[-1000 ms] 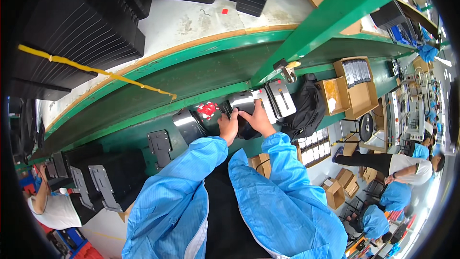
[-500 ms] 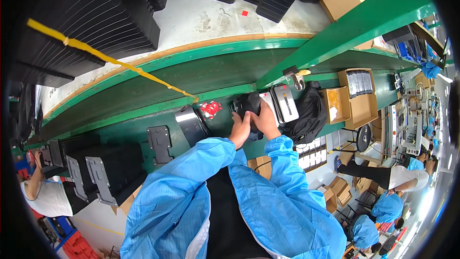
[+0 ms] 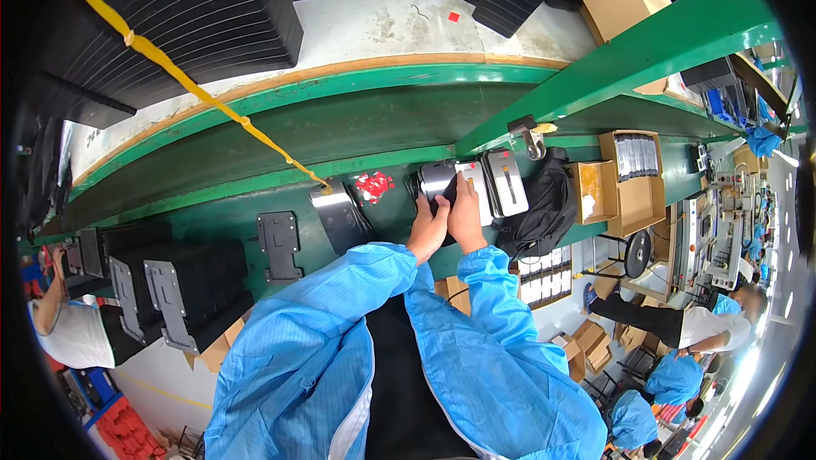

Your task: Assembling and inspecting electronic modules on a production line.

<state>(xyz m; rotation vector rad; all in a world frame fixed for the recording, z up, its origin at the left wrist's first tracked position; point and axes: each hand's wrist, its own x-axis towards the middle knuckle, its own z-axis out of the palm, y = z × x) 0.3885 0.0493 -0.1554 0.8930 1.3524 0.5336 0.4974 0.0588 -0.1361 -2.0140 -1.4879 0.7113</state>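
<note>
Both of my hands are at a stack of dark, glossy flat plates [image 3: 438, 178] near the middle of the bench. My left hand [image 3: 427, 229] is closed at the stack's near left corner, its fingertips partly hidden. My right hand [image 3: 465, 215] grips the right edge, with its fingers pointing away from me. Just right of it are a silver plate with a red mark [image 3: 479, 191] and a slotted silver plate [image 3: 511, 183]. To the left lie a pile of small red pieces [image 3: 374, 187] and a fanned stack of dark shiny plates [image 3: 338, 220].
A flat black bracket [image 3: 280, 246] lies farther left, near stacked black brackets [image 3: 197, 290]. A black bag [image 3: 544, 205] and cardboard boxes [image 3: 639, 202] are on the right. A green post [image 3: 586, 43] slants across, and a yellow cord [image 3: 200, 93] hangs at left.
My right hand has shifted from over the dark plates to along their right edge. Their top face now shows more and looks shinier. The whole view has shifted slightly.
</note>
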